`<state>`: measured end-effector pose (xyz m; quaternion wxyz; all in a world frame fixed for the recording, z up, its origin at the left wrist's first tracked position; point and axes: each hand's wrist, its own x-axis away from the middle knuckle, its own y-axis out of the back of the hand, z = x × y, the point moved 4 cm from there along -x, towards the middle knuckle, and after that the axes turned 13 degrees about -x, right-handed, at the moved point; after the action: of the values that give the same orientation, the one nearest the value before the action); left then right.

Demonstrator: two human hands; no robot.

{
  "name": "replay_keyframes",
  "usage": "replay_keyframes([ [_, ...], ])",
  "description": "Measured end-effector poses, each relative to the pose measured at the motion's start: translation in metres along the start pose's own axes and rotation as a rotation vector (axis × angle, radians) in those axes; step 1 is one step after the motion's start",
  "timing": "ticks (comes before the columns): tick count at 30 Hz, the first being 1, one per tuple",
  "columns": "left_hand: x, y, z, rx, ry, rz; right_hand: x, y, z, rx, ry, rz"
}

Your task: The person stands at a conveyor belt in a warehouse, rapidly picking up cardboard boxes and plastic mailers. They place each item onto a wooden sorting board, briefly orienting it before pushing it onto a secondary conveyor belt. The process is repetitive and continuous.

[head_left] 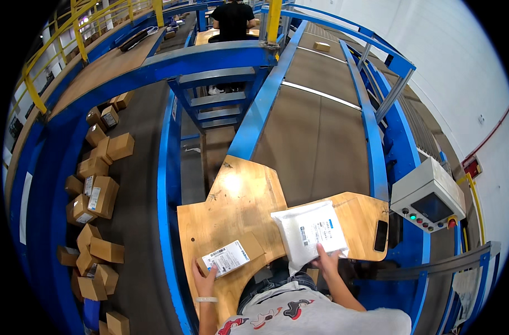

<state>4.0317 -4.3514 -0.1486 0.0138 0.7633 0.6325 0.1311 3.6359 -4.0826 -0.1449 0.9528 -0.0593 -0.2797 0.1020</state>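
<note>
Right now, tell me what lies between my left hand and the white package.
The brown box, then bare wooden tabletop, as the head view shows.

We see two parcels, set well apart on the bench [243,184]. To our left is a small brown carton [251,244], box-shaped and closed, lying at a slant near the bench's curved near edge. Its white label [227,258], printed in black, faces up at us and leaves bare cardboard at the far right end. To our right is a larger white package [299,237], smooth and slightly creased, turned a little askew. Its printed label [323,233] faces up, with a blue patch at one corner; its narrow near corner reaches past the bench's edge.
</note>
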Motion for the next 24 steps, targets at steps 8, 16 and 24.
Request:
replay_keyframes([
  [8,0.007,-0.023,-0.036,0.017,-0.069,0.076,-0.281,-0.061,0.056,-0.372,0.166,-0.017],
  [16,0.018,-0.005,-0.024,-0.112,-0.044,0.107,-0.059,-0.108,-0.006,0.245,-0.463,0.827],
  [24,0.035,-0.137,-0.056,-0.12,-0.071,0.759,0.114,-0.112,-0.002,-0.146,-0.448,0.343],
])
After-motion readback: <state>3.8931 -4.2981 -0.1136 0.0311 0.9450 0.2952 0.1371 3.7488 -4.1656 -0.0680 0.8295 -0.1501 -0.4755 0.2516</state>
